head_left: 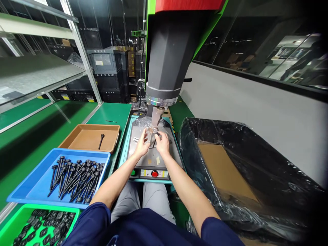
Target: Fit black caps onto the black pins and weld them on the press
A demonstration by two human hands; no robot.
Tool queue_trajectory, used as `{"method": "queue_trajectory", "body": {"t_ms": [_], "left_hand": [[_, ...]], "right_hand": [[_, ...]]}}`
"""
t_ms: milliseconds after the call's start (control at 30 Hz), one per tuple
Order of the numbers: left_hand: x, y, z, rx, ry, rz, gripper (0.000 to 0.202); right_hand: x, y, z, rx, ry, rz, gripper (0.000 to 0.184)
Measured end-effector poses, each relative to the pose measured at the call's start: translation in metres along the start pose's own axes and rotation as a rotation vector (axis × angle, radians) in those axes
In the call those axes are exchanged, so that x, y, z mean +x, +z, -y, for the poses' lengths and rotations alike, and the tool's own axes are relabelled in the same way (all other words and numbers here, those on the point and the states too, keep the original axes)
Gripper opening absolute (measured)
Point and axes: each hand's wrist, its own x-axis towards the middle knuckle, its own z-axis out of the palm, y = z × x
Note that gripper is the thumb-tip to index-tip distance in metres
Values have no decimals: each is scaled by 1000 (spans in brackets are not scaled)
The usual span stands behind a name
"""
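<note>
Both my hands are over the grey metal base plate (139,159) of a bench machine. My right hand (163,143) pinches a black rod with a round head (156,134), held at a small metal fixture (151,137). On the fixture's left side is my left hand (142,144), thumb and fingers apart; no part shows in it. Right above the fingers hangs the machine's metal horn (156,116), beneath a large dark housing (166,58). Where the rod's lower end meets the fixture is too small to make out.
On the left stand a brown tray (84,128) with one black rod, a blue tray (33,184) of many rods, and a green tray (10,223) of small black parts. A red button (154,174) faces me. A plastic-lined box (189,143) is at right.
</note>
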Motion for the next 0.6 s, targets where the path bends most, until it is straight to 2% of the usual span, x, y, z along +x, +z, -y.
{"method": "queue_trajectory", "body": {"t_ms": [167, 267, 367, 433, 500, 600], "left_hand": [[-12, 2, 13, -7, -38, -11, 89], [-22, 3, 13, -11, -78, -27, 89], [-42, 4, 9, -26, -146, -92, 81], [-61, 5, 7, -55, -193, -137, 72], [-83, 7, 7, -95, -223, -162, 64], [-115, 9, 6, -176, -268, -193, 56]], "right_hand": [[-65, -17, 1, 221, 200, 36, 37], [-77, -29, 14, 369, 226, 77, 39], [-75, -46, 44, 447, 201, 91, 45], [-77, -66, 68, 491, 173, 128, 48], [-84, -95, 86, 507, 155, 186, 43], [-101, -149, 85, 383, 93, 161, 46]]}}
